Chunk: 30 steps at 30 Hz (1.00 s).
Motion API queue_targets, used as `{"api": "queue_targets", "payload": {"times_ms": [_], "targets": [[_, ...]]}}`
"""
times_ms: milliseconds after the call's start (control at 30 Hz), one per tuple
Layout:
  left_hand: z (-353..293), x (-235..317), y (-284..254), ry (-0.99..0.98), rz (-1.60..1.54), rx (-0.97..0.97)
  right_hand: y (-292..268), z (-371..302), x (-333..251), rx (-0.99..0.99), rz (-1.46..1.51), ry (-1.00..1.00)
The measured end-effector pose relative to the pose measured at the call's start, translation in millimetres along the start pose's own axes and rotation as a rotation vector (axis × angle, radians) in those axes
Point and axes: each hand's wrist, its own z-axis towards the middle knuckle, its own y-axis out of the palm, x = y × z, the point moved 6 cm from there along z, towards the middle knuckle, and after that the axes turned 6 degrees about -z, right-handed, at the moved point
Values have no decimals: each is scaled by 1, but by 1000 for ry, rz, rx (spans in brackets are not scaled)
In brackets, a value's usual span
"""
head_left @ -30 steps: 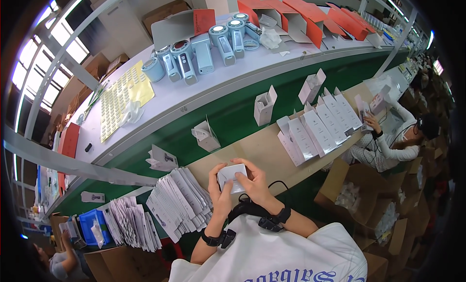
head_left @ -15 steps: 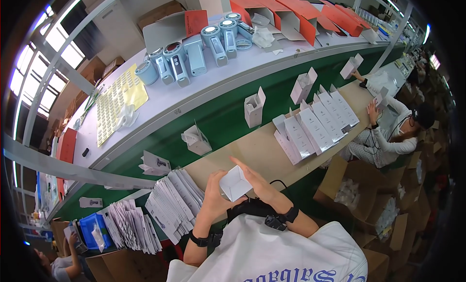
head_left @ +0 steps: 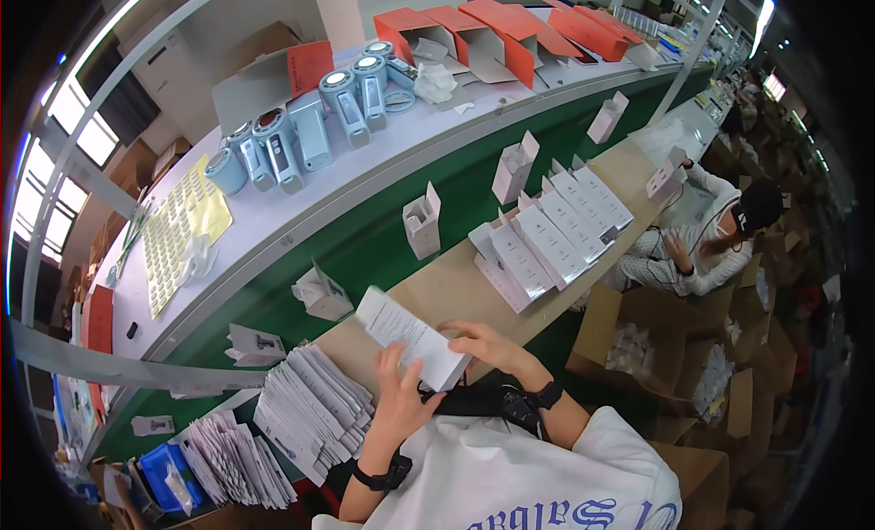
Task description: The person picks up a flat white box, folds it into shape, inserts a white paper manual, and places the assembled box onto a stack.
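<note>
A white carton [head_left: 401, 334] is held up between my hands in front of my chest, tilted, with a printed long side showing. My left hand [head_left: 399, 395] grips its near-left side, fingers lying across the printed face. At the carton's right edge, near its lower end, are the curled fingers of my right hand [head_left: 490, 345], closed on it. Just left of my left forearm, a row of flattened white cartons [head_left: 314, 411] leans on the bench. Further right along the wooden bench [head_left: 428, 288] stand several made-up white cartons [head_left: 551, 234].
A green belt [head_left: 369, 257] carries spaced open cartons beyond the bench. The raised shelf behind holds blue devices [head_left: 314, 138], orange-red boxes [head_left: 497, 38] and a yellow sticker sheet [head_left: 187, 234]. At right sit a co-worker [head_left: 720, 238] and open brown boxes [head_left: 629, 339]. A blue bin [head_left: 169, 475] stands lower left.
The carton has turned from showing its open inside to showing a printed long side. Both hands have shifted their hold on it. The whole scene has slid left in view.
</note>
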Motion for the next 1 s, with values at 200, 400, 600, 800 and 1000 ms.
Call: {"api": "queue_targets", "payload": {"times_ms": [200,400,600,800,1000], "targets": [[-23,-35,-14,-537,48,-70,-99,-58,-5,876,-931,-207],[-45,-51,-13,-555,102,-139,-147,-38,40,1106,-1248,-101],[-49,-56,-18,-605,115,-110,-91,17,33,1134,-1135,-346],[-91,-86,-56,-693,304,89,-127,121,128,677,-1032,107],[-201,-164,-145,-924,593,309,-202,120,169,850,-667,174]]}}
